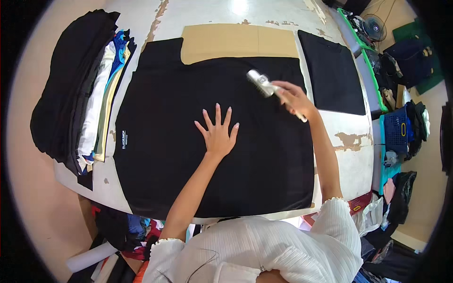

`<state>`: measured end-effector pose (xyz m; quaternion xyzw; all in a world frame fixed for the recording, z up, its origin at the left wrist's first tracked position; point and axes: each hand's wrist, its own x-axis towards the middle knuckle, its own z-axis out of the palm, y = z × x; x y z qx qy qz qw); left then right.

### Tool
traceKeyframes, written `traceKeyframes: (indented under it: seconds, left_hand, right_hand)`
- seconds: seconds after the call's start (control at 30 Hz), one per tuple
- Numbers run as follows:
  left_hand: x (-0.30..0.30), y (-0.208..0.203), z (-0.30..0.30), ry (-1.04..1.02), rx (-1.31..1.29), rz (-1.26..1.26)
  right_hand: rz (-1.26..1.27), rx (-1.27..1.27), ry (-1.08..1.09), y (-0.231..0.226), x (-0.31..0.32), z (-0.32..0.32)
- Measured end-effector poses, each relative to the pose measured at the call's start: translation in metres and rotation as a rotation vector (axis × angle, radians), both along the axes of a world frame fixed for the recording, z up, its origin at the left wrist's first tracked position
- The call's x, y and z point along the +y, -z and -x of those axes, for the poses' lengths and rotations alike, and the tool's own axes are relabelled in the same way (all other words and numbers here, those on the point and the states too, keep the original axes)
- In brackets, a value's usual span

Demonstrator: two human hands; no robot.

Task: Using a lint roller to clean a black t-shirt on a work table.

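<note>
A black garment (174,108), which looks like a T-shirt, lies spread across the white table. My left hand (218,137) rests flat on its middle, fingers spread. In my right hand (296,100) is a white-handled brush (264,86), its bristled head pointing to the far left over the upper right of the cloth. Whether the bristles touch the fabric I cannot tell. Beyond the garment, a tan cardboard sheet (236,40) shows, its near edge covered by the cloth. A small white print (124,140) marks the garment's left side.
A tall stack of folded, mostly black clothes (75,80) stands at the table's left. One folded black shirt (335,75) lies at the right. Past the table's right edge are a blue basket (396,132), green-rimmed bins and a fan (374,27). Cloth heaps (125,226) lie below the near edge.
</note>
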<state>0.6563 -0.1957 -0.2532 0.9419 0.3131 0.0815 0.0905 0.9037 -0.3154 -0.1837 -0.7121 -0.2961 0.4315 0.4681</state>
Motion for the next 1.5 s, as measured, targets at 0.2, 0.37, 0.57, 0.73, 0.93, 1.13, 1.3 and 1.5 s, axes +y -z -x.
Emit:
traceKeyframes:
  seconds: [0.2, 0.37, 0.57, 0.73, 0.93, 1.13, 1.3, 1.5]
  left_hand:
    - [-0.008, 0.003, -0.005, 0.015, 0.003, -0.001]
    - [-0.004, 0.002, 0.004, -0.019, -0.008, -0.058]
    - [-0.009, 0.003, -0.005, 0.011, -0.051, -0.046]
    - [-0.005, 0.005, -0.001, -0.013, -0.029, -0.06]
    - [-0.006, 0.004, 0.0, -0.009, -0.032, -0.066]
    - [-0.01, 0.004, -0.005, 0.001, -0.067, -0.087]
    - [-0.005, 0.008, 0.002, -0.018, -0.042, -0.103]
    - [-0.008, 0.005, -0.004, 0.011, -0.037, -0.105]
  right_hand:
    - [-0.229, -0.291, 0.775, 0.03, -0.012, -0.051]
    - [-0.027, 0.038, -0.125, -0.008, -0.006, 0.031]
    - [-0.224, -0.239, 0.636, 0.022, -0.032, -0.03]
    - [-0.239, -0.175, 0.452, 0.015, -0.019, 0.027]
    - [-0.045, -0.015, 0.21, 0.013, -0.043, 0.057]
    - [-0.237, -0.266, 0.786, 0.029, -0.058, 0.021]
    - [-0.011, 0.103, -0.004, -0.002, -0.061, 0.08]
    - [-0.165, -0.252, 0.719, 0.023, -0.089, 0.027]
